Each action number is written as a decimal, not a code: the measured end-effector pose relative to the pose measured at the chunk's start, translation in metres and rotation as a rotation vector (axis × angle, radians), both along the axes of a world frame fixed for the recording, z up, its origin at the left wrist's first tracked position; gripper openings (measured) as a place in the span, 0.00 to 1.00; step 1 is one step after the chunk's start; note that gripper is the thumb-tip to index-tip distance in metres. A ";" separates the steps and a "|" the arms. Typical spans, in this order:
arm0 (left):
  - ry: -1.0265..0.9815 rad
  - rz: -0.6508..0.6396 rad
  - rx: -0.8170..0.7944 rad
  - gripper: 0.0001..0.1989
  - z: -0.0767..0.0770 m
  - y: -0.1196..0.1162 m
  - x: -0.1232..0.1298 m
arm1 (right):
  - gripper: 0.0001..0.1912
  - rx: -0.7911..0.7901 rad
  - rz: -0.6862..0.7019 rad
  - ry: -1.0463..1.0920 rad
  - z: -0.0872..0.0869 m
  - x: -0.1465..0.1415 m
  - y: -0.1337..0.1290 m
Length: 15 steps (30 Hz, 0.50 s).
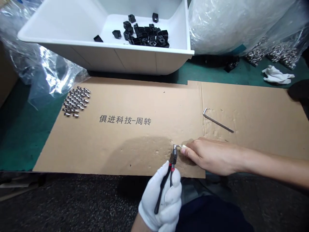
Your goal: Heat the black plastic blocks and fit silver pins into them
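Note:
My left hand (163,199), in a white glove, is closed round a pair of pliers (173,158) with black and red handles. The jaws point away from me and meet a small shiny metal part (174,147) just above the cardboard sheet (130,145). From the right comes my right hand (207,154), bare, its fingers closed on a thin bent metal rod (179,146) with a pale section at the fingertips. The rod's tip reaches the part at the jaws. Most of the rod is hidden in my fingers.
A hex key (218,120) lies on the cardboard beyond my right hand. Many small metal pins (76,100) lie at the far left. Behind stands a white bin (106,56) with black blocks (145,33), beside plastic bags (238,22) and a white glove (277,75).

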State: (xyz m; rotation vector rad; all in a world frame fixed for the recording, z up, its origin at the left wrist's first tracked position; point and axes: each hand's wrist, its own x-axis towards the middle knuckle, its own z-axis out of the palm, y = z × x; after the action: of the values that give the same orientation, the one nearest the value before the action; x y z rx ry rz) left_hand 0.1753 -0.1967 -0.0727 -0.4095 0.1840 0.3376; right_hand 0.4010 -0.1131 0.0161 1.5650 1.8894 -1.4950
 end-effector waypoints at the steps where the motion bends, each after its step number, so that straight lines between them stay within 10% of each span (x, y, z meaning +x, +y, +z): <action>1: -0.009 -0.013 0.006 0.31 0.000 -0.001 -0.001 | 0.25 0.020 0.000 0.016 0.000 0.001 -0.003; 15: 0.046 -0.099 0.056 0.30 -0.007 -0.017 -0.003 | 0.13 0.056 -0.453 0.419 -0.021 0.022 -0.032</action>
State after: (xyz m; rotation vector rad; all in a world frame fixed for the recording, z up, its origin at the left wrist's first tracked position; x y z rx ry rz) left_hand 0.1727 -0.2133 -0.0793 -0.3361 0.2387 0.2545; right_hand 0.4229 -0.1447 -0.0050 1.9202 1.8688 -2.1179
